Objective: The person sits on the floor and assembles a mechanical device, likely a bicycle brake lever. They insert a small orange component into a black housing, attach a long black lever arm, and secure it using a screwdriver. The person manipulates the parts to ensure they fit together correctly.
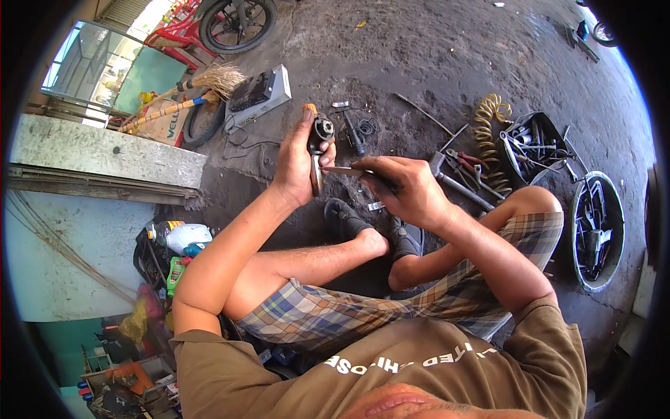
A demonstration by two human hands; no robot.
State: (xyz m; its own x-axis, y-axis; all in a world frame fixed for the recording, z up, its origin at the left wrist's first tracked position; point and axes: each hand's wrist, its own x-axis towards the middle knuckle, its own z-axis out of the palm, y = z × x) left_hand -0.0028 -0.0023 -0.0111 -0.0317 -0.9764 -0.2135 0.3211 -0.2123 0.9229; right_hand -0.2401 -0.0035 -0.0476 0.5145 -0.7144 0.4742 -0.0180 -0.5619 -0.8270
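My left hand (296, 167) is closed around a dark metal part (322, 133) with a round, socketed upper end and a shiny lower stem. An orange piece (310, 107) shows by the thumb. In my right hand (412, 187) is a thin, flat, blade-like metal tool (340, 170). Its handle is mostly hidden by my fingers, so I cannot tell its exact kind. The tool's tip meets or nearly meets the stem, just below my left fingers. Both hands are raised over the ground in front of my crossed legs.
To the right lie a hammer (453, 183), pliers (466, 159) and a yellow coiled hose (486, 140). Beyond are a black container (515, 126) of wrenches and a round basin (618, 234) of metal parts. Ahead lies a black corded tool (355, 136). A broom (220, 79) and bottles (187, 236) are left.
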